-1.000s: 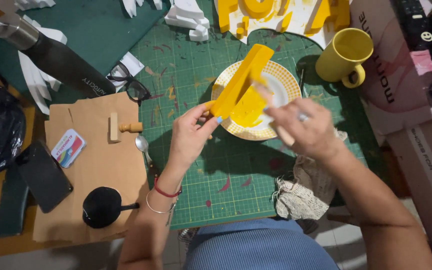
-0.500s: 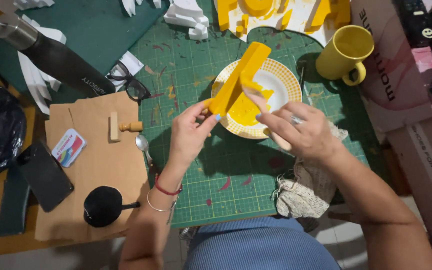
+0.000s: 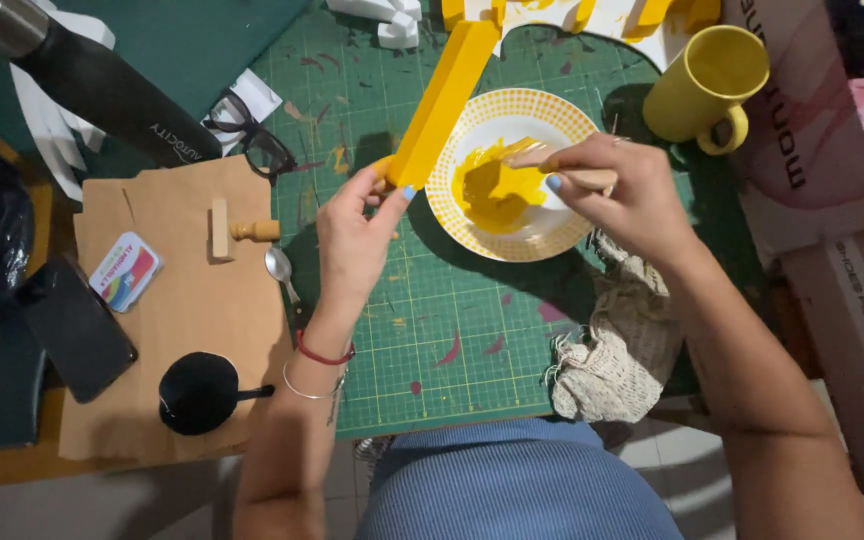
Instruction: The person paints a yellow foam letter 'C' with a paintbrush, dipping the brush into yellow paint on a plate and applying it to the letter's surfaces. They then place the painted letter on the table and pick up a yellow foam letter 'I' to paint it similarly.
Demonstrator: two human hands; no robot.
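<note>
L hand [image 3: 357, 235] pinched the yellow block [image 3: 444, 100] by its low end, tilted over the mat [image 3: 432, 330] just beside the bowl [image 3: 512, 175]. R hand [image 3: 617, 195], fingers shut on a brush [image 3: 562, 175], dipped it in yellow paint [image 3: 492, 190]. Step: loading brush; next prob. needs steady strokes w/ block held still.

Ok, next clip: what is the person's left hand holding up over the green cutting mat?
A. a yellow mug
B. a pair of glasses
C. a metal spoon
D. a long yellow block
D. The left hand grips the lower end of the long yellow block, which slants up over the cutting mat beside the plate of yellow paint; the yellow mug stands apart, untouched.
</note>
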